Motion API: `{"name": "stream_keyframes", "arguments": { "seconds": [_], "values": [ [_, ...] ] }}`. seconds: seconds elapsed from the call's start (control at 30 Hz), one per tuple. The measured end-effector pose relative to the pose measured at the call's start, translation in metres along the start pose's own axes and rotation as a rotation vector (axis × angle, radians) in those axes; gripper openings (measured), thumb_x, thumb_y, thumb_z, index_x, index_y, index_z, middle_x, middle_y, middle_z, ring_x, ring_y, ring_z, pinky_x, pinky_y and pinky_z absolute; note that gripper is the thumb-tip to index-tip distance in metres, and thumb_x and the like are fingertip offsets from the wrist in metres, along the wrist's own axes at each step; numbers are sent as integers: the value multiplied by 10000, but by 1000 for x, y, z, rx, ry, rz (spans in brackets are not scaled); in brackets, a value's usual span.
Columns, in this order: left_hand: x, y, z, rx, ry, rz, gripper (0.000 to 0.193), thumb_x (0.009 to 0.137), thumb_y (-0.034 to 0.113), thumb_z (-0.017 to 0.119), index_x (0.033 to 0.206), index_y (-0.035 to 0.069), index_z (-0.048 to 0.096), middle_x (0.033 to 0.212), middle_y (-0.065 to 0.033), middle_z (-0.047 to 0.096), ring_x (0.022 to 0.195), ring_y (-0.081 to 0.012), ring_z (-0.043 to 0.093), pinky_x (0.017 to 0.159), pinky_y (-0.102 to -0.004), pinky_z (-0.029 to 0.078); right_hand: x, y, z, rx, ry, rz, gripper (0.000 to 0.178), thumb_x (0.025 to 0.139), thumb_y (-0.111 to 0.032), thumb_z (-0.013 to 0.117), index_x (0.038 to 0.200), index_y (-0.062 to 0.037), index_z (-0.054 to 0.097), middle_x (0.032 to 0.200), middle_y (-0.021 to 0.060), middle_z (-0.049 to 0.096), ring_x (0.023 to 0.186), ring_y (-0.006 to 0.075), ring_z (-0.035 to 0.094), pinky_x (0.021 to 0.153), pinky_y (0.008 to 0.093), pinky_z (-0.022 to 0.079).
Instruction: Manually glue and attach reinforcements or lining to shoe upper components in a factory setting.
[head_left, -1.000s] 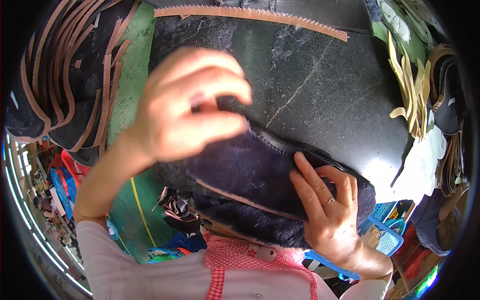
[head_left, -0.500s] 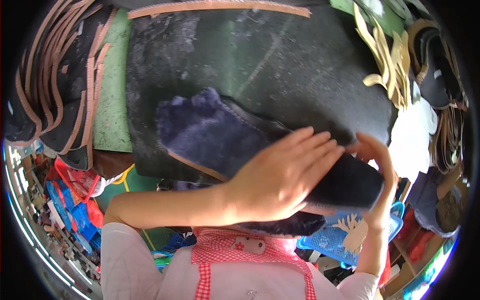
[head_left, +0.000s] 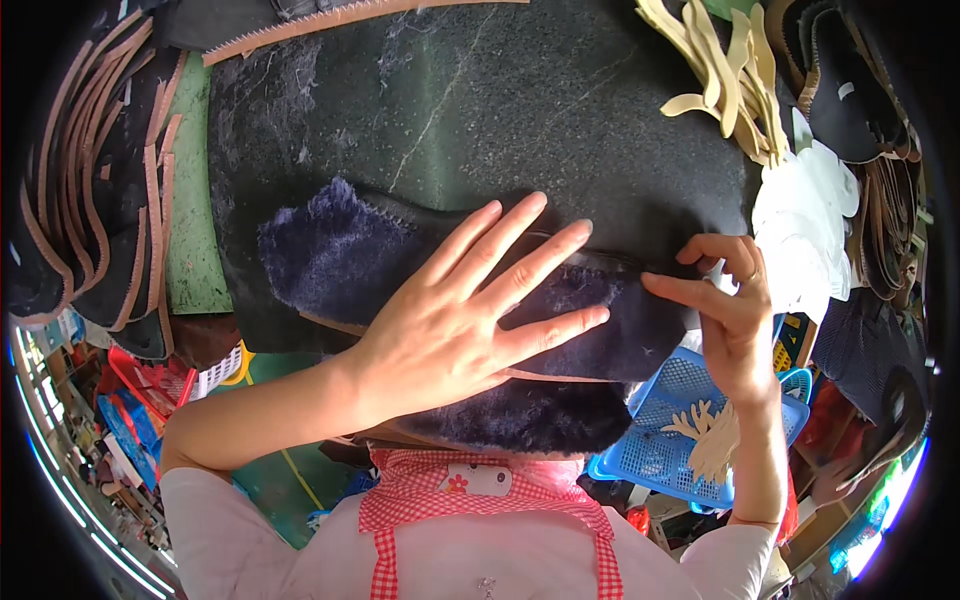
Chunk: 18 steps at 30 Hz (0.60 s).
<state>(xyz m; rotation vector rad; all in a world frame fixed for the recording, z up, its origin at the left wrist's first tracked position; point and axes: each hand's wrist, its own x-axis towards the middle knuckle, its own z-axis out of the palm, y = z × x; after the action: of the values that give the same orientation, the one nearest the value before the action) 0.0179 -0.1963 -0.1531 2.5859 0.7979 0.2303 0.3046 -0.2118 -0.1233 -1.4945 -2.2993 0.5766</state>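
A boot-upper-shaped piece with dark blue fleece [head_left: 330,245] facing up lies on the black work mat, its tan edge toward me. My left hand [head_left: 450,320] rests flat across its middle, fingers spread toward the far right. At the piece's right end is my right hand [head_left: 735,310], with thumb and forefinger bent but apart near the far edge. Nothing shows held between them. Closer to me, a second dark fleece piece [head_left: 530,415] sticks out from under the first, above my red-checked apron [head_left: 450,500].
Black leather pieces with tan edges [head_left: 85,180] are piled at the left. Cream curved strips [head_left: 735,75] and white pieces [head_left: 805,225] lie at the far right. A blue plastic basket [head_left: 660,455] stands below the right edge. A long tan-edged piece [head_left: 330,20] lies along the far side.
The fleece piece has been laid flatter, its right end now showing fleece. My left hand has spread its fingers and shifted left; my right hand has drawn back slightly. The whole view has shifted a little.
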Motion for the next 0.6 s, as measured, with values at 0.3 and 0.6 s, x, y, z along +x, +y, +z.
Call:
{"name": "stream_keyframes", "arguments": {
  "seconds": [0.3,0.6],
  "values": [
    [9,4,7,-127,175,29,770,668,389,831,1376,197,599,1534,-174,418,1367,-367,437,1112,-549,382,-31,-20,-6,532,352,129,126,760,99,491,791,-2,560,686,91,598,542,159,548,533,272,444],
    [35,-1,-24,-355,184,-117,398,898,130,651,1287,52,627,1099,-117,699,928,-228,661,883,-355,551,-30,-55,18,222,26,-55,220,726,55,629,909,-44,698,845,111,722,712,247,726,643,317,571]
  ]
}}
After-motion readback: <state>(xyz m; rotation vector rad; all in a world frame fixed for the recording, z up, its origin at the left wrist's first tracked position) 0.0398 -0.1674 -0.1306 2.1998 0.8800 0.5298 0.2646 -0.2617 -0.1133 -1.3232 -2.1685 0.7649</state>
